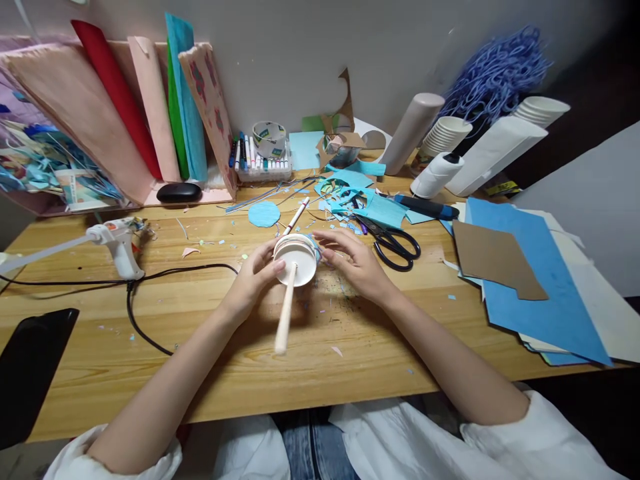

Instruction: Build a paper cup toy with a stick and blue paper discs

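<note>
My left fingers (270, 269) clamp a stick-handled disc (305, 264); my right fingers (345, 241), I can't tell. Beyond the disc, a box (270, 175) holds markers (253, 155).

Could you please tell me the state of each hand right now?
Left hand: closed on the white disc with the stick.
Right hand: partly curled at the disc's other side; whether it grips cannot be told.
</note>
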{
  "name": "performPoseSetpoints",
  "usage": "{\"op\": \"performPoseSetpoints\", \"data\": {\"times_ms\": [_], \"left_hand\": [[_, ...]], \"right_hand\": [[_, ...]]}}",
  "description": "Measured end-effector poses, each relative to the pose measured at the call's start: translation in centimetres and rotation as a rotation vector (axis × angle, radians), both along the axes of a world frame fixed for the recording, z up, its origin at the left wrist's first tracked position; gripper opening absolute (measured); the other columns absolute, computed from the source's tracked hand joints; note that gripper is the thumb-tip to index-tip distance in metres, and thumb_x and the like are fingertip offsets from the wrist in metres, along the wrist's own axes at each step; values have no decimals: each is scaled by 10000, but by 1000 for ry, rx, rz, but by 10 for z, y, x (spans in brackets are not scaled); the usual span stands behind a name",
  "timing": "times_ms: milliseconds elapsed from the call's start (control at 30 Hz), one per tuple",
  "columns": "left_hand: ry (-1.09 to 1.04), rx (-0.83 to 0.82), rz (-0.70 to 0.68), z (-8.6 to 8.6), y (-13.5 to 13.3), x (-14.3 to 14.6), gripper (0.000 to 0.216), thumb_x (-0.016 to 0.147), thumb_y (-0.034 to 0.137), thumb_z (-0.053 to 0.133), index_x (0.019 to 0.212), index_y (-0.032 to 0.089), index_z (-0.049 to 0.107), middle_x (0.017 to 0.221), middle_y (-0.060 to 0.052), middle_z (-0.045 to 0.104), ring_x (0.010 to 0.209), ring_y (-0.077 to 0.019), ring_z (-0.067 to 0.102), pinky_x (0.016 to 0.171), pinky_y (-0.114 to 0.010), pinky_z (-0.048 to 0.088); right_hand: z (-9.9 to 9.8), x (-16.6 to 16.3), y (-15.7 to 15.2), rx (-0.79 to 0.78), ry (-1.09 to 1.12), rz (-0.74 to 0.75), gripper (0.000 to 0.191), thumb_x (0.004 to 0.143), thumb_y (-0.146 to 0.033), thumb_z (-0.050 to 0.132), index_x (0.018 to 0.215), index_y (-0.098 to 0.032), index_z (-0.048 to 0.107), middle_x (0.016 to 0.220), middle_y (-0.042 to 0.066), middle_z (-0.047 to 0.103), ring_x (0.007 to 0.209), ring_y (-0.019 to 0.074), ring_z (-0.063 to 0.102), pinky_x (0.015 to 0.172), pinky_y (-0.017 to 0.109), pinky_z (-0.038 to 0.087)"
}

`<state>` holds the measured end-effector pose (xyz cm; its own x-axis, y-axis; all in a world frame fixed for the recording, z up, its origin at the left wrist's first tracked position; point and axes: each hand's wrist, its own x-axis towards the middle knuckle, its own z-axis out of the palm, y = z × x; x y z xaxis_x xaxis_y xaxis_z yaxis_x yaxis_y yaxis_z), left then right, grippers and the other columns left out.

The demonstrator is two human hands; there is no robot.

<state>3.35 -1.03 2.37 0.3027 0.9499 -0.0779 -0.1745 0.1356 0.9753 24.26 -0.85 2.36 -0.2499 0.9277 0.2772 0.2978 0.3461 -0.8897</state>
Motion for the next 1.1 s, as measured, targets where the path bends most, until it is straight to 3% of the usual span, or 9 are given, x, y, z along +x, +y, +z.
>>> {"op": "performPoseSetpoints", "data": {"times_ms": [100,200,333,467,667,833,1000,1100], "left_hand": [[22,21,25,-1,0,0,587,655,408,700,1166,165,546,1265,-96,558,1184,-279,481,981,-344,377],[39,30,23,2,-1,1,605,646,406,708,1171,162,534,1281,-104,546,1198,-280,470,1002,-355,357],[44,49,-93,5,-4,4,627,627,412,724,1173,162,542,1237,-111,574,1169,-290,493,999,-376,357],[21,38,-211,2,-7,5,622,635,401,728,1190,188,547,1244,-101,570,1170,-293,493,996,-375,355],[3,25,-253,-2,-7,4,603,655,392,720,1199,201,541,1254,-95,565,1168,-282,497,996,-361,353],[-2,22,-230,-2,-6,5,579,657,396,714,1177,197,554,1233,-89,582,1162,-287,501,995,-370,353],[-8,23,-259,-3,-6,3,588,662,385,716,1189,190,540,1255,-96,565,1177,-277,490,993,-356,358],[-14,26,-266,-4,-7,3,593,663,380,717,1199,202,535,1274,-89,552,1187,-271,482,991,-344,360]], "right_hand": [[0,1,1,23,87,-129,278,896,-348,468,1104,-243,620,1109,62,620,1021,181,585,905,367,467],[-3,3,5,-16,202,-216,204,829,-318,581,984,-216,667,1012,48,671,926,168,625,844,335,494],[-6,4,8,-95,250,-268,123,697,-289,713,761,-185,698,778,27,709,728,164,648,708,313,512],[-4,4,5,-124,222,-287,159,649,-314,743,644,-169,678,658,25,689,615,155,618,600,291,488],[-2,2,4,-143,184,-267,102,700,-271,686,691,-174,716,668,28,705,621,153,623,601,290,491],[-3,1,5,-242,277,-231,71,648,-236,725,688,-177,719,715,37,724,654,156,646,628,288,505],[-1,2,4,-198,214,-275,152,580,-279,781,588,-158,689,565,12,661,517,118,563,508,251,439],[-2,2,3,-171,187,-275,152,636,-306,744,607,-163,702,569,13,664,524,123,565,517,258,444]]}}
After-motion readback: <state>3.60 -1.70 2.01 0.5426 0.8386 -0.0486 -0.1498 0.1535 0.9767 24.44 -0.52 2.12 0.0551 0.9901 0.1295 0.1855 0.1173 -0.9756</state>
